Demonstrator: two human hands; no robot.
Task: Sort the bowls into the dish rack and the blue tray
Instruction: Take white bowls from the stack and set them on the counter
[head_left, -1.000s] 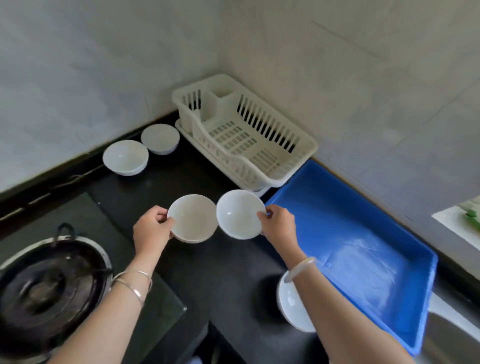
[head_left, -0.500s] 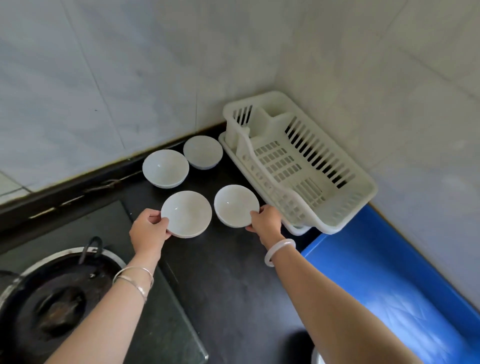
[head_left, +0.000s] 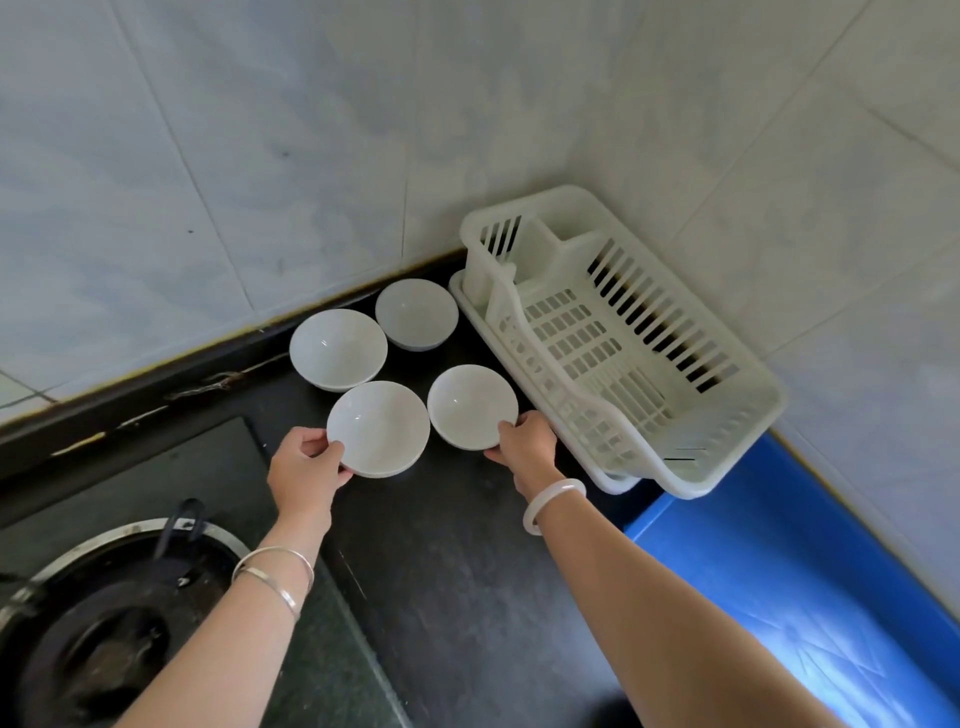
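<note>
Hands hold one bowl each: left hand (head_left: 306, 470) grips near-left bowl (head_left: 378, 428), right hand (head_left: 525, 440) near-right bowl (head_left: 471, 406).

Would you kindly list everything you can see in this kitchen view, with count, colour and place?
Glossy white round bowls: four, white, left of the rack: back-left bowl, back-right bowl, front-left bowl, front-right bowl.
White slotted plastic dish rack: one, white, in the wall corner.
Blue plastic tray: one, blue, nearer than the rack, at right.
Black countertop: one, black, under the bowls.
Gas stove: one, dark with a metal ring, lower left.
Tiled wall: pale grey, behind.
Silver bangles: two, left wrist.
Pale bangle: one, right wrist.
Left hand: grips the front-left bowl's rim.
Right hand: grips the front-right bowl's rim.
</note>
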